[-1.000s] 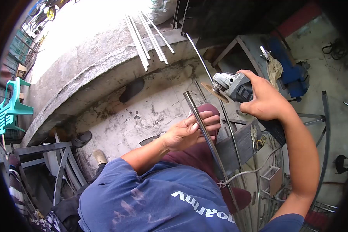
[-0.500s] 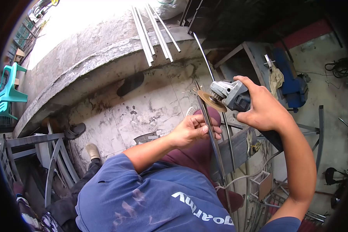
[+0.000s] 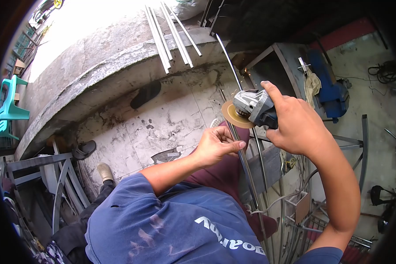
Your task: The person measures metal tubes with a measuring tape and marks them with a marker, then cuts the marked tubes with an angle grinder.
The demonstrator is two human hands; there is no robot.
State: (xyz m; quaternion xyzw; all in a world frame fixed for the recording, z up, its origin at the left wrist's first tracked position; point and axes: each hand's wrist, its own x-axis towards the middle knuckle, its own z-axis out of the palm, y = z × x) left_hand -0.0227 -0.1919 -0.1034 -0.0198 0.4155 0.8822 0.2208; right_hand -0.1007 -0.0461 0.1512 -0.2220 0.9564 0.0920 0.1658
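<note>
My right hand [image 3: 290,121] grips an angle grinder [image 3: 257,108], its thin brown disc [image 3: 233,116] against or just over the upper part of a shiny metal tube [image 3: 247,169]. Sparks fly near the disc and farther off by the dark opening. My left hand [image 3: 218,143] is closed around the same tube just below the disc, with the thumb laid across it. The tube slants down past my thigh. A second long metal bar [image 3: 258,160] runs beside it on the right. Whether the disc is biting into the tube is partly hidden by the grinder head.
Several bright metal tubes [image 3: 176,35] lie over the concrete ledge [image 3: 97,66]. A blue vise [image 3: 328,88] stands at right, a teal plastic chair [image 3: 11,105] at left. A metal frame [image 3: 39,165] and another person's foot [image 3: 104,171] are lower left. The grinder's cord [image 3: 295,193] hangs beside my leg.
The grinder has moved slightly left and its disc shows more of its face. My left thumb has stretched across the tube. Sparks now appear farther off, near the dark opening.
</note>
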